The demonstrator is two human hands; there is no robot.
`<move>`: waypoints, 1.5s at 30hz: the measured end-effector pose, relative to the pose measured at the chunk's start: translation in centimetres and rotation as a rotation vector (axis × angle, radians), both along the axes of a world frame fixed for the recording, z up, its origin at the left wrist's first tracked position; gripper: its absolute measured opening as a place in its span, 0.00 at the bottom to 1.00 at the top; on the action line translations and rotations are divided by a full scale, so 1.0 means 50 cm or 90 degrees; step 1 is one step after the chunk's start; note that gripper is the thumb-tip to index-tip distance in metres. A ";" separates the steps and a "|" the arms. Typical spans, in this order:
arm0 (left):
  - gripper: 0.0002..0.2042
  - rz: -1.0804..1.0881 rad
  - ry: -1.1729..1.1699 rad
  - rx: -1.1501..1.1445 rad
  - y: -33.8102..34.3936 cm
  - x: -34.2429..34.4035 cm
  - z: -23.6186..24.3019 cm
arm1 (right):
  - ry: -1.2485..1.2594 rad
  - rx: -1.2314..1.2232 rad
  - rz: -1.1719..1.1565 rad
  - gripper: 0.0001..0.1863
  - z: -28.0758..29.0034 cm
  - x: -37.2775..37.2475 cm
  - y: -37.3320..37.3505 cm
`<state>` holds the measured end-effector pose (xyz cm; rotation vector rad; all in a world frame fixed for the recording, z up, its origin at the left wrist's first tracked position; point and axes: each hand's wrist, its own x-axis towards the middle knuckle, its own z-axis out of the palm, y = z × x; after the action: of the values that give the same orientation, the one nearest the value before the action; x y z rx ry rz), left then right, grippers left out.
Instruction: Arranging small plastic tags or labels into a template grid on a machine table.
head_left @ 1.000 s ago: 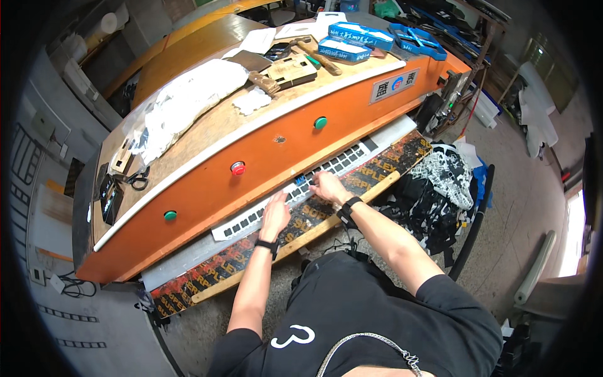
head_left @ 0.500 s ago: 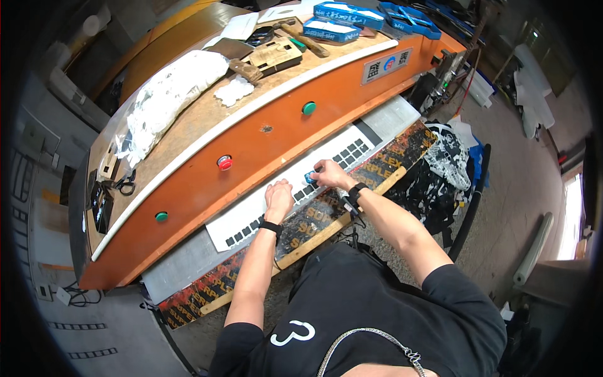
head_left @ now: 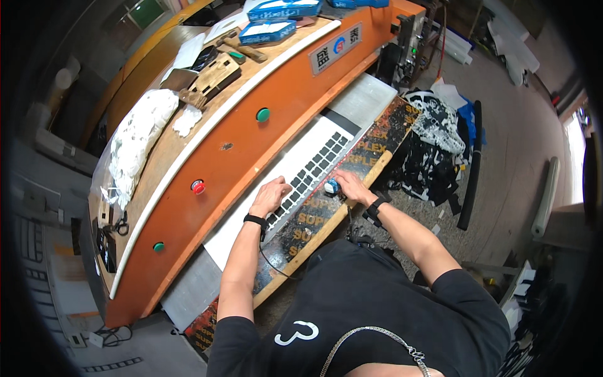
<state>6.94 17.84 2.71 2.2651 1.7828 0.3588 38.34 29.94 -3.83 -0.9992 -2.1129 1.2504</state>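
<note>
My left hand [head_left: 270, 195] rests on a long white sheet [head_left: 223, 245] beside a strip of black squares [head_left: 320, 161], its fingers slightly bent and not visibly gripping anything. My right hand [head_left: 352, 185] is closed on a small blue-and-white object [head_left: 331, 187] at the edge of the metal bed, over a dark printed board [head_left: 301, 242] with a wooden front strip. The sheet lies on that grey bed [head_left: 370, 91], under the orange machine front [head_left: 239, 151] with green and red buttons.
On the machine top are blue boxes [head_left: 267, 32], a hammer, wooden blocks, scissors [head_left: 117, 227] and a bag of white pieces [head_left: 139, 141]. Black-and-white scraps [head_left: 433, 157] pile at the right beside a long black tube [head_left: 470, 163]. Rolls stand farther right.
My view has turned. My right hand has moved with the blue object from the black squares toward the bed's front edge. The white sheet shows more behind the squares than one second ago.
</note>
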 end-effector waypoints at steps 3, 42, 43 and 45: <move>0.06 -0.030 0.061 -0.046 0.027 -0.013 0.022 | 0.045 -0.006 -0.035 0.19 -0.004 -0.023 0.011; 0.21 0.284 -0.610 -0.060 0.082 0.254 -0.078 | 0.104 -0.021 -0.065 0.17 0.014 -0.038 0.006; 0.21 0.326 -0.636 -0.048 0.076 0.260 -0.083 | 0.102 -0.021 -0.061 0.17 0.021 -0.043 0.005; 0.20 0.364 -0.635 -0.026 0.071 0.270 -0.082 | 0.131 -0.058 -0.071 0.18 0.028 -0.050 0.006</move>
<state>20.42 21.41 -1.40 1.0914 1.7131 1.2544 35.83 30.23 -2.44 -0.9682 -1.8340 1.3419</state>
